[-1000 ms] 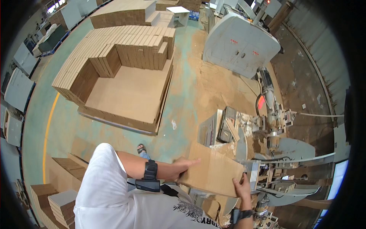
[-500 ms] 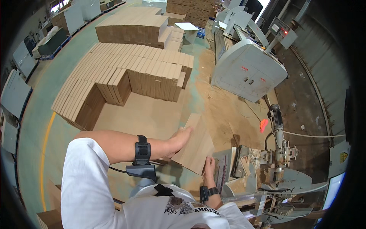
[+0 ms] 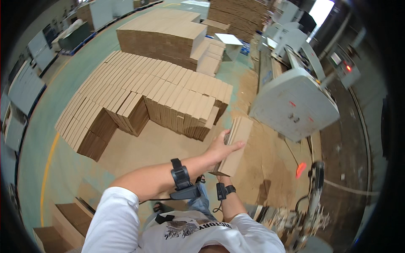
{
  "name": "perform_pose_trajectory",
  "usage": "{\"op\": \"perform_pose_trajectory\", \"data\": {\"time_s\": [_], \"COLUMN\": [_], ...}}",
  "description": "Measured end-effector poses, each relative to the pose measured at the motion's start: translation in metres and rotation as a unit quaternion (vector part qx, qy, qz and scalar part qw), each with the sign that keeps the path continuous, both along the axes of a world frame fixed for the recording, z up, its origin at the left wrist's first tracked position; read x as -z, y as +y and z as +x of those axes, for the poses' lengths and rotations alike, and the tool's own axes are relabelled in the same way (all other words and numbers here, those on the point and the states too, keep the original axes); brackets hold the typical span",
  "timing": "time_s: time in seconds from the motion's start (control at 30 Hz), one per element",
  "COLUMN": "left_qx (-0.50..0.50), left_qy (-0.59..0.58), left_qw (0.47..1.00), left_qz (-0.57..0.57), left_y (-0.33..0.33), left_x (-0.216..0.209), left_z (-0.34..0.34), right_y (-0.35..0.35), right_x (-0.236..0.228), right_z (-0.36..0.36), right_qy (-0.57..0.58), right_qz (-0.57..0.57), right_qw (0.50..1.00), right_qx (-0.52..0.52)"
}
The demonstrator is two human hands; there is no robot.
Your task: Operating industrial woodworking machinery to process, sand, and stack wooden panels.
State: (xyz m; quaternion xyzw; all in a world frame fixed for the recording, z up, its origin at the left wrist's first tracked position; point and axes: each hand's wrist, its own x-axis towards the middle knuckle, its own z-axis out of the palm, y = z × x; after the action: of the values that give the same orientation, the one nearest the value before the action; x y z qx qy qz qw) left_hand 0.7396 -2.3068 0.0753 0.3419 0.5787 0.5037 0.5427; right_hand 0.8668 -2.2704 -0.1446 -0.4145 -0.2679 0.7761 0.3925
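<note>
A small bundle of light-brown wooden boards (image 3: 238, 145) is held tilted on edge in front of me, its narrow faces turned up. My left hand (image 3: 221, 149) is closed around it, thumb across the upper edge and fingers on the left side. At the near lower end, my right hand (image 3: 224, 180) meets the boards from below; its fingers are hidden behind them. Left of the boards stand rows of similar boards (image 3: 168, 82), packed upright on a flat brown base sheet (image 3: 145, 147). A notch in the rows faces me.
Behind the rows is a taller board stack (image 3: 158, 36). A grey-white machine (image 3: 295, 103) stands at the right, with a motor assembly (image 3: 314, 189) nearer me. Open brown boxes (image 3: 69, 219) sit at the lower left. An orange-red piece (image 3: 301, 169) lies by the motor.
The boards have turned from showing a broad face to standing on edge, and moved farther from me. My left hand now wraps over them; my right hand has slipped mostly out of sight beneath.
</note>
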Motion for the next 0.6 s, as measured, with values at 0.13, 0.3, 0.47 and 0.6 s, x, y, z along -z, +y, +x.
{"op": "perform_pose_trajectory", "data": {"time_s": [0.13,0.3,0.47,0.6], "left_qx": [-0.093,-0.147,-0.163,-0.161], "left_qy": [-0.006,0.009,-0.017,0.002], "left_qw": [0.992,0.988,0.986,0.987], "left_qz": [0.081,0.037,0.036,-0.011], "left_y": [0.097,0.182,0.227,0.252], "left_x": [0.031,0.066,0.086,0.079], "left_z": [0.006,-0.02,-0.058,-0.09], "right_y": [0.098,0.175,0.205,0.215], "right_x": [0.016,0.031,0.04,0.042], "right_z": [-0.035,-0.082,-0.116,-0.13], "right_qy": [0.028,0.045,0.056,0.054], "right_qz": [-0.012,-0.022,-0.025,-0.022], "right_qw": [0.998,0.995,0.992,0.993], "right_qx": [-0.049,-0.086,-0.106,-0.103]}}
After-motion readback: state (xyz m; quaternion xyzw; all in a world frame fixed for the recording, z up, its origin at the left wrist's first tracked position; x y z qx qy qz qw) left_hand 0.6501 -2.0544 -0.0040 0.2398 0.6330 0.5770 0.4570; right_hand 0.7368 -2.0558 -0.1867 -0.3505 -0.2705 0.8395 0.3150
